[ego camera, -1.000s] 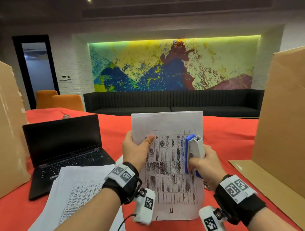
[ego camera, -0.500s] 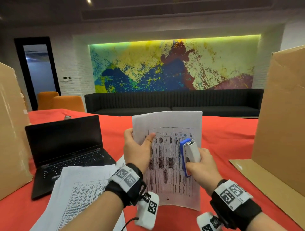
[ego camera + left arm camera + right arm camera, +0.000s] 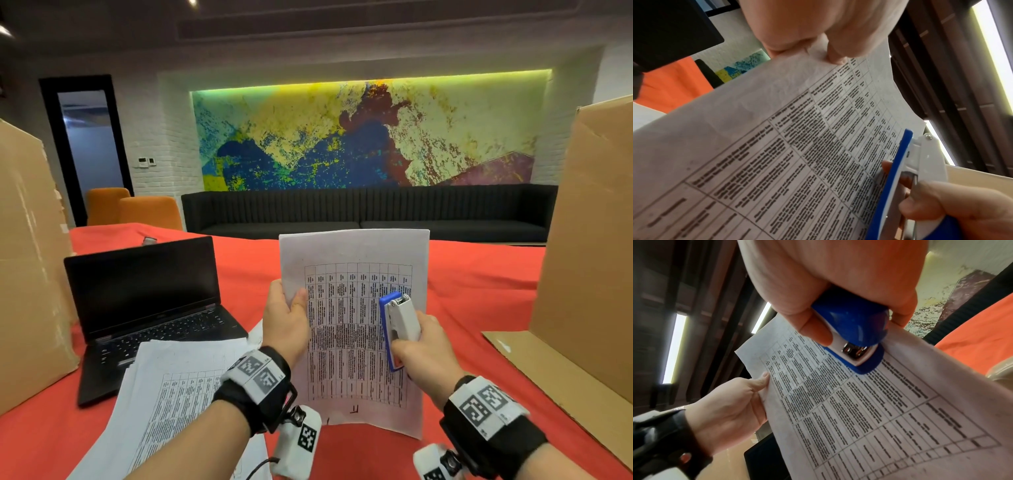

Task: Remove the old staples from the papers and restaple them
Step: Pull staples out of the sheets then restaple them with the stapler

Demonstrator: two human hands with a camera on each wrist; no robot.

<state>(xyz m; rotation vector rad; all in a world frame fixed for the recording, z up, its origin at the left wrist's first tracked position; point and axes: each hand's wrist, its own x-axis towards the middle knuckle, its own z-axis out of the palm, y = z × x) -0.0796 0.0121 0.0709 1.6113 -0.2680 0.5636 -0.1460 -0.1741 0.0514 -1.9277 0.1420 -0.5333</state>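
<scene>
Head view: left hand (image 3: 286, 322) pinches printed sheet (image 3: 356, 329) by left edge, sheet upright above red bench (image 3: 479, 291); right hand (image 3: 423, 349) grips blue-white stapler (image 3: 397, 325) (against sheet face). Paper stack (image 3: 164, 404) beside laptop (image 3: 147, 308).
Left wrist view: thumb on sheet margin.
Right wrist view: fingers (image 3: 813, 327) curled round stapler.
</scene>
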